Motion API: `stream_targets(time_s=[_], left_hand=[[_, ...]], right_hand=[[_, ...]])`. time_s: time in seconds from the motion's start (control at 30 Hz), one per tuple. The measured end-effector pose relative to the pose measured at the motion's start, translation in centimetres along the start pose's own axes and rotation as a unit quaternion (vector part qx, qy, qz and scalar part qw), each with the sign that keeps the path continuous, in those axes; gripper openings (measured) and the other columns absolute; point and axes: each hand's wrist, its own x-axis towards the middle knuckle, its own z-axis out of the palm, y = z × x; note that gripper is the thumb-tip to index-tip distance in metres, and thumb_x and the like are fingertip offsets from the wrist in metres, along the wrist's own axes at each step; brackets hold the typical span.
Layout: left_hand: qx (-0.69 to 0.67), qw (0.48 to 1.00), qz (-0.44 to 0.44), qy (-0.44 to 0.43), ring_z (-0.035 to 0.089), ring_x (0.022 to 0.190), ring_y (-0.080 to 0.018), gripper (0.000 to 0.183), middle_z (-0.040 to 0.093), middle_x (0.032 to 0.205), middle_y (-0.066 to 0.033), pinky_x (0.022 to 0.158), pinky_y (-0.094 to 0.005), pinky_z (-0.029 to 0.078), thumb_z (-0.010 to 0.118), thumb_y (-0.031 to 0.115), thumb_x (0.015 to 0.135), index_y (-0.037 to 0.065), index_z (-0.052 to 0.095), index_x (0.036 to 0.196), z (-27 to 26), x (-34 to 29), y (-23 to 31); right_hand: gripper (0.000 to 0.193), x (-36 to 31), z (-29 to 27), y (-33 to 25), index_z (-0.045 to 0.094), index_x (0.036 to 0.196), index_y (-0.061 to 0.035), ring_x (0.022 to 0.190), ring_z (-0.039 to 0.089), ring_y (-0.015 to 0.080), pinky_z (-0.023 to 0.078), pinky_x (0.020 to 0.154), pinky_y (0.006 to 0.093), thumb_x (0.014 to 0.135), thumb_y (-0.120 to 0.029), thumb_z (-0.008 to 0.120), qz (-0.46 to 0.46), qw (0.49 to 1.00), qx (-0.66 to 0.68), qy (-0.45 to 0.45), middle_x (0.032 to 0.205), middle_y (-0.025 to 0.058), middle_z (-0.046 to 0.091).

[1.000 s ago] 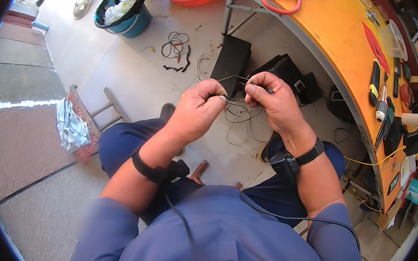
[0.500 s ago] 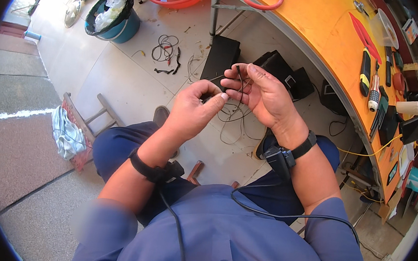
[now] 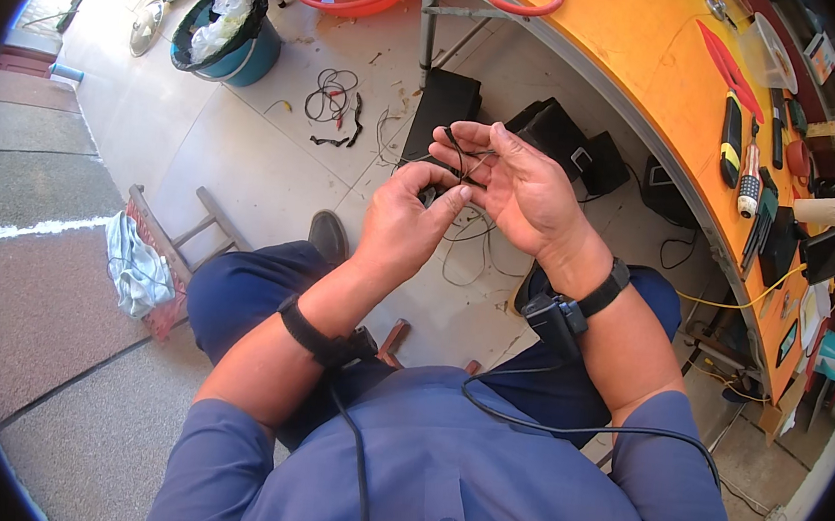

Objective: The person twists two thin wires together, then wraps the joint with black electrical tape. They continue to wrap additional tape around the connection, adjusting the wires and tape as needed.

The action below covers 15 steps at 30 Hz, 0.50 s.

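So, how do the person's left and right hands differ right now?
The left hand is curled, its thumb and index finger pinched together; the right hand is open, its fingers loosely extended. The left hand shows mostly its back and thumb side, the right hand its palm. Both are at the thin dark cable, and both wrists wear a black strap.

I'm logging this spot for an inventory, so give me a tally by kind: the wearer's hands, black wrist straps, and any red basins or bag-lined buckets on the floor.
Hands: 2 (left hand, right hand)
Black wrist straps: 2 (left strap, right strap)
Red basin: 1
Bag-lined bucket: 1
Total: 6
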Motion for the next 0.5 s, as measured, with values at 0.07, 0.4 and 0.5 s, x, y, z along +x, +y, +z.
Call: stream_targets(time_s=[0.07,0.4,0.5], left_hand=[[0.017,0.999,0.042,0.019,0.067,0.092,-0.0203,0.017,0.07,0.098,-0.0092,0.083,-0.0339,0.053,0.075,0.015,0.092,0.002,0.07,0.102,-0.1,0.2,-0.1],[-0.04,0.999,0.011,0.026,0.053,0.075,-0.0063,0.012,0.062,0.082,0.0018,0.068,-0.0242,0.045,0.071,0.012,0.096,0.002,0.067,0.099,-1.6,0.3,0.3],[-0.049,0.998,0.017,0.038,0.051,0.071,-0.0044,0.012,0.06,0.077,0.0034,0.064,-0.023,0.044,0.07,0.014,0.096,0.003,0.067,0.099,-2.2,0.3,0.5]], right_hand=[[0.041,-0.1,0.1,0.2,0.059,0.133,-0.0014,0.127,0.06,0.0239,0.048,0.105,0.0419,0.111,-0.033,0.046,0.006,1.0,-0.012,-0.008,0.134,0.0119,0.062],[0.032,-0.2,-0.3,-0.6,0.058,0.132,-0.0041,0.121,0.062,0.0213,0.054,0.101,0.0405,0.109,-0.025,0.052,-0.007,0.999,-0.048,-0.007,0.13,0.0075,0.062],[0.028,-0.2,-0.5,-0.7,0.059,0.13,-0.0035,0.118,0.065,0.021,0.055,0.099,0.0369,0.108,-0.019,0.055,-0.017,0.996,-0.087,0.003,0.126,0.0072,0.063]])
